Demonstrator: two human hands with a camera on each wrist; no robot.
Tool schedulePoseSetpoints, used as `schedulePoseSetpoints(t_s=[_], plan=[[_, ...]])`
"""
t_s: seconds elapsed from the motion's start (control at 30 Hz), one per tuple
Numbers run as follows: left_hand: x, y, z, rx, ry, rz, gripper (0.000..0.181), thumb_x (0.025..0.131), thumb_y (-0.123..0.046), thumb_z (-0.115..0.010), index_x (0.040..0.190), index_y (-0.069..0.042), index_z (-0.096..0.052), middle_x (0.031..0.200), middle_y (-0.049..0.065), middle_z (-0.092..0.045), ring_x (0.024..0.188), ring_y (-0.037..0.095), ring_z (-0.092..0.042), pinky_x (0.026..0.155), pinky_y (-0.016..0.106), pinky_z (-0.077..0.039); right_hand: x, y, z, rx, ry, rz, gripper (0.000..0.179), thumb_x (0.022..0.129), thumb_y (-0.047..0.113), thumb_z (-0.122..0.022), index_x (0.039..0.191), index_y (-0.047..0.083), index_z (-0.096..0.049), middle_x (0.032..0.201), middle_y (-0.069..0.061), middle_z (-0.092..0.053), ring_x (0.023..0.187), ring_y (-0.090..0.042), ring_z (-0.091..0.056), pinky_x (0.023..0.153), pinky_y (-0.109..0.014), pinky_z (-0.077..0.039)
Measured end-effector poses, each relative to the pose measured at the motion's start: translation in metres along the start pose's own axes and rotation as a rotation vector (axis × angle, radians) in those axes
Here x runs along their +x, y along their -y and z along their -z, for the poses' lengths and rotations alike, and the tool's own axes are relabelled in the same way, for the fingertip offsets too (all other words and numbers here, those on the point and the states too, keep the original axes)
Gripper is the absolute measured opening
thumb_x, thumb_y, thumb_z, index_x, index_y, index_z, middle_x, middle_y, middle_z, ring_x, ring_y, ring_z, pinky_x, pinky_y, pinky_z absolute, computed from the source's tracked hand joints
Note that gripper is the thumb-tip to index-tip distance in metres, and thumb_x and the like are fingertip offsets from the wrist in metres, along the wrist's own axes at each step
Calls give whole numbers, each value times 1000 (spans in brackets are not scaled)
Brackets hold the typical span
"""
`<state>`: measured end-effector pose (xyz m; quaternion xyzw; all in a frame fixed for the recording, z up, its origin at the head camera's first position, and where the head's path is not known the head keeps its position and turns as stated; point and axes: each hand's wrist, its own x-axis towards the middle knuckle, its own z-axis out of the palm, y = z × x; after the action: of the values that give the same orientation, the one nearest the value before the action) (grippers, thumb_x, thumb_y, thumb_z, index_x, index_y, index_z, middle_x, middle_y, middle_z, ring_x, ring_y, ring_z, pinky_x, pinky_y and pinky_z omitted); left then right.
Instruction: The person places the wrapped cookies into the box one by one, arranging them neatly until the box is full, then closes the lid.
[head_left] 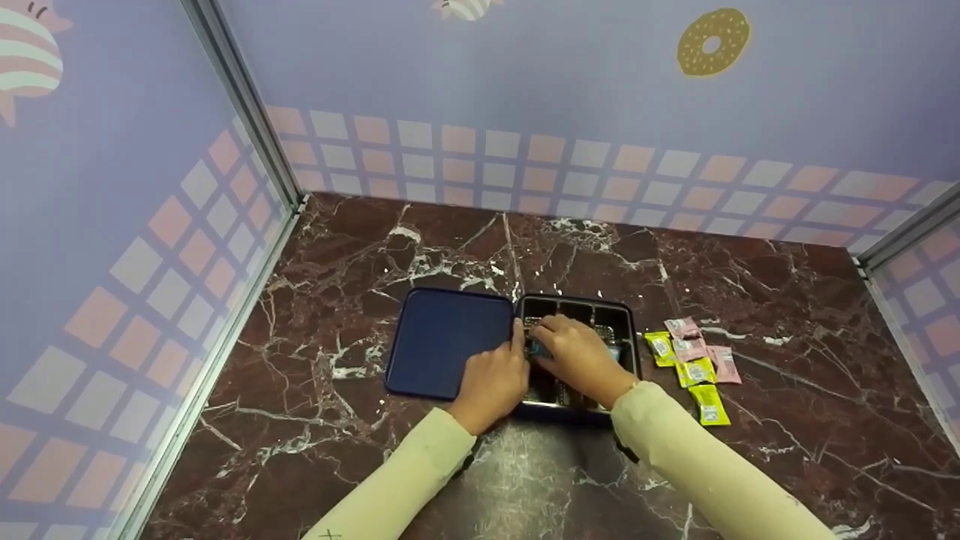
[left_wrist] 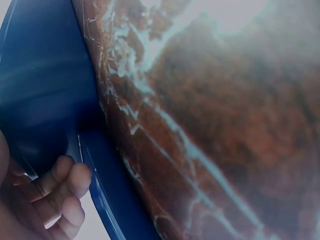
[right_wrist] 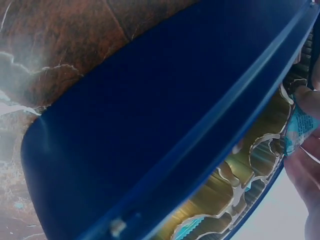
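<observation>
A dark blue box (head_left: pixel 577 415) with several compartments stands on the marbled surface, its flat blue lid (head_left: pixel 442 341) folded out to the left. My left hand (head_left: pixel 491 384) rests at the box's left edge beside the lid, index finger straight along the seam and the other fingers loosely bent. Inside the box, my right hand (head_left: pixel 583 356) pinches a small light-blue wrapped packet (right_wrist: pixel 299 127) between thumb and fingers. In the right wrist view, wavy-edged gold liners (right_wrist: pixel 267 120) line the compartments. The right hand hides part of the contents.
To the right of the box lies a loose group of small packets, yellow (head_left: pixel 709 405) and pink (head_left: pixel 724 364). Purple patterned panels (head_left: pixel 525 90) with metal corner posts (head_left: pixel 247 97) enclose the marbled surface (head_left: pixel 315 450) at the back and sides.
</observation>
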<state>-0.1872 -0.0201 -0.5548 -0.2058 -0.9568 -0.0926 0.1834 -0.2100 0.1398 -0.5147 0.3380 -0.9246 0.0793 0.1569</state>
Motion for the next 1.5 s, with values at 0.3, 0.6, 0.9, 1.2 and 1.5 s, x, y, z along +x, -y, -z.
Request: schedulePoseSetpoints(t_s=[0.3,0.6,0.9,1.2,1.5], plan=[[-1,-1,-1,28,-6,-13,55,90,-23,-56,140,1,-49,66,1,-60,44,17,-54,40,34,-43,-2,1,1,2,62,-27,34,77,22,-80,107,8,-72,104,-8,-68,96,-26,-63,82,-43,-52],[-2,-1,-1,8,-12,-9,56,90,-22,-56,139,2,-48,67,2,-62,46,19,-57,42,36,-45,-4,0,-1,19,52,15,26,79,17,-76,103,7,-73,101,-5,-68,93,-24,-60,78,-39,-50],[-1,-1,0,-11,39,16,57,90,-22,-54,141,2,-45,70,3,-63,48,19,-58,43,37,-45,-6,-4,1,53,65,-1,22,82,16,-73,103,7,-72,100,-5,-67,93,-23,-60,80,-39,-50],[-2,0,-1,25,4,2,55,90,-22,-55,140,1,-48,65,2,-60,45,18,-54,41,36,-44,-6,-5,5,73,66,17,25,83,18,-74,105,7,-72,102,-5,-68,93,-22,-60,82,-38,-50],[-1,0,-1,21,11,-3,55,91,-23,-57,140,0,-48,66,2,-61,44,18,-53,40,35,-42,-8,-8,8,75,49,21,22,82,16,-74,103,8,-73,102,-5,-68,95,-23,-61,84,-40,-51]])
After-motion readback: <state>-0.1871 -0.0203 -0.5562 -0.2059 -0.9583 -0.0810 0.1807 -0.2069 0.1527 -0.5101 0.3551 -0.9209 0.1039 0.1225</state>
